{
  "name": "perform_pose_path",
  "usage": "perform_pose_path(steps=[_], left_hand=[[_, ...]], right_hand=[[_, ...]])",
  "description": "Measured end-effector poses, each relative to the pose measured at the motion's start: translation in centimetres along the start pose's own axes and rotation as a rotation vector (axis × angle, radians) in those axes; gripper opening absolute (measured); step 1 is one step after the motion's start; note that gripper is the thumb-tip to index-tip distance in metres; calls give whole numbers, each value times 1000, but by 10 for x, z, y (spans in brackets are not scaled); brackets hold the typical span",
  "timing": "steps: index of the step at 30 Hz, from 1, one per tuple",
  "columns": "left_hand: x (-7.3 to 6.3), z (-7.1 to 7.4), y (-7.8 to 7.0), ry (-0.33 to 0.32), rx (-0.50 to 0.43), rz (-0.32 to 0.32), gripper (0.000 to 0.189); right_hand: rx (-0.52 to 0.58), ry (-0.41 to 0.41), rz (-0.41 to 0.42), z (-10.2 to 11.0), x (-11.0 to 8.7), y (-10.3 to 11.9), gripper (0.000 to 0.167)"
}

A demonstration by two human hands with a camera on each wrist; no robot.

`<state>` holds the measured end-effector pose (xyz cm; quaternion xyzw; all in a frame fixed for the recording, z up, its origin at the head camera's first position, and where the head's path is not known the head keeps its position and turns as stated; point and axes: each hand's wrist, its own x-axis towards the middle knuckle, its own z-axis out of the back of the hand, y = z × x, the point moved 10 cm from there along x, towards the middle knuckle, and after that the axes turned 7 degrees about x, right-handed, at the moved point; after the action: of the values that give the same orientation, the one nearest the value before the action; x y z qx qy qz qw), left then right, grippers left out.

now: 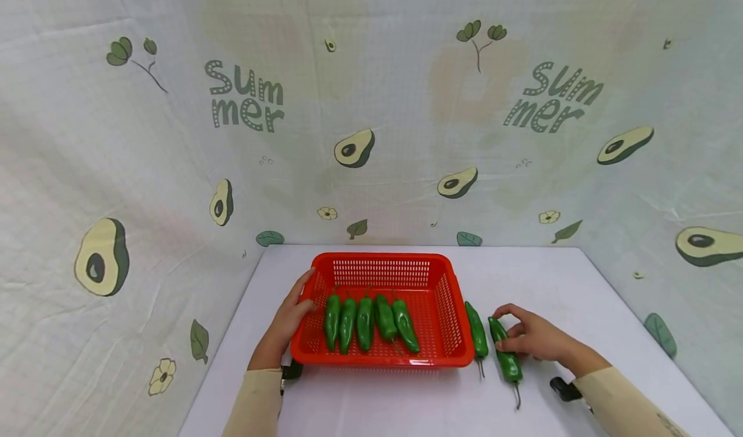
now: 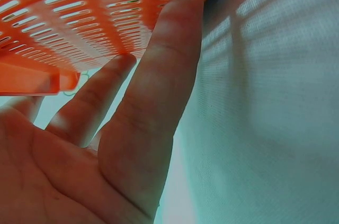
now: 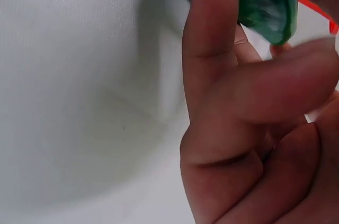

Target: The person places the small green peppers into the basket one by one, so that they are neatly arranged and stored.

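In the head view my left hand touches the left side of a red plastic basket. Close up in the left wrist view, its nearly straight fingers lie against the slotted outer wall. Several green peppers lie side by side inside the basket. To the right of the basket, my right hand pinches a green pepper between thumb and fingers, at or just above the table. Part of that pepper shows above the fingers in the right wrist view. Another green pepper lies between it and the basket.
A white table bears everything. Behind and at both sides hangs a pale cloth printed with avocados, leaves and lettering. Black wrist devices sit at both wrists.
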<state>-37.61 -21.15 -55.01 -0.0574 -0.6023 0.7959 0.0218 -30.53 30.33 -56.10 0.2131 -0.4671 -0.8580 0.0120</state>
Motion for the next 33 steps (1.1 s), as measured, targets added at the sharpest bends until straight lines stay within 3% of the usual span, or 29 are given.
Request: perform_pose_path(steps=[11,21,27,33], left_hand=[[0,-2,-2,3,29,-13,81],[-2,-3,-5,17,-17,-31,82],[-2,0,-4,12,-17,-32,82],[-2,0,-4,13,-16,-33,82]], right_hand=[[-61,-31,-21,6,-3,1,70],[-111,-15,32,16,-9,14,70],[-101,19,55,22,-3,23,70],[-135,0,35,35,7,34,72]])
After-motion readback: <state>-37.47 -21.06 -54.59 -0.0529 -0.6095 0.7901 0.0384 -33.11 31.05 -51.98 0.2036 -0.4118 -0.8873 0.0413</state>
